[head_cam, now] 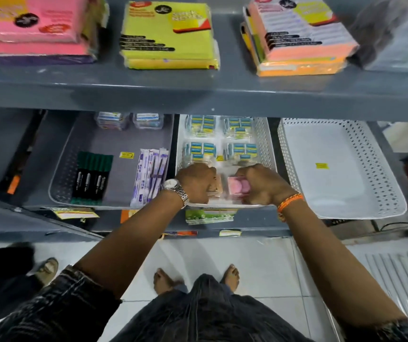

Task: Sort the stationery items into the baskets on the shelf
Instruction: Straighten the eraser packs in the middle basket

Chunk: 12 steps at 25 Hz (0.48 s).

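Both my hands reach into the front of the middle white basket [264, 134] on the lower shelf. My right hand [262, 183] is closed on a clear pack of pink erasers [238, 187]. My left hand [196, 181], with a metal watch on the wrist, is closed over a brownish pack [215, 186] beside it; its fingers hide most of that pack. Behind my hands the basket holds several clear packs with blue-and-yellow labels [200, 124]. A grey basket [124, 141] on the left holds black markers [92, 176] and white-purple packets [151, 176].
An empty white basket [341, 169] stands on the right with a yellow sticker inside. Sticky-note stacks, pink [35, 28], yellow [168, 35] and orange [299, 38], lie on the upper shelf. Price labels hang on the shelf edge. Another person's sandalled foot [46, 269] is at the lower left.
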{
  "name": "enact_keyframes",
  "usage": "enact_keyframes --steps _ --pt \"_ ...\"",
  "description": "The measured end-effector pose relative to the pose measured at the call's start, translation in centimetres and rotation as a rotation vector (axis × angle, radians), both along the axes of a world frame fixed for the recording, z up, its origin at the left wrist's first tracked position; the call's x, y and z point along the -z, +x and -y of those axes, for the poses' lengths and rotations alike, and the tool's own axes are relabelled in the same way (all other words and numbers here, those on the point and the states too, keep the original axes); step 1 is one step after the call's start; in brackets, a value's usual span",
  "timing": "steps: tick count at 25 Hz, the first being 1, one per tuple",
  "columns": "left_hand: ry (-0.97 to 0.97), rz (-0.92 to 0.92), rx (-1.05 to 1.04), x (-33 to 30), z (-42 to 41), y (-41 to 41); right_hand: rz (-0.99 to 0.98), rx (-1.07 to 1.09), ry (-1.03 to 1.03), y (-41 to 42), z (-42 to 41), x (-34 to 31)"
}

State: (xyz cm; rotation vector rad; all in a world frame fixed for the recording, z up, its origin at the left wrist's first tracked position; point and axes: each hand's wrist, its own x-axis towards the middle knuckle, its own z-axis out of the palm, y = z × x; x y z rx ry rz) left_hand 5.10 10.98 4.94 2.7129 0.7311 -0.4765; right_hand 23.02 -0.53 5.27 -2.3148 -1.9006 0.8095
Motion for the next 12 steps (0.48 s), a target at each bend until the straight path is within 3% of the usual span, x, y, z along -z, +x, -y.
enact_keyframes --steps 12 --pt "0.014 0.028 -0.041 -0.18 0.4 0.23 0.153 -0.034 -0.054 0.51 0.18 -0.2"
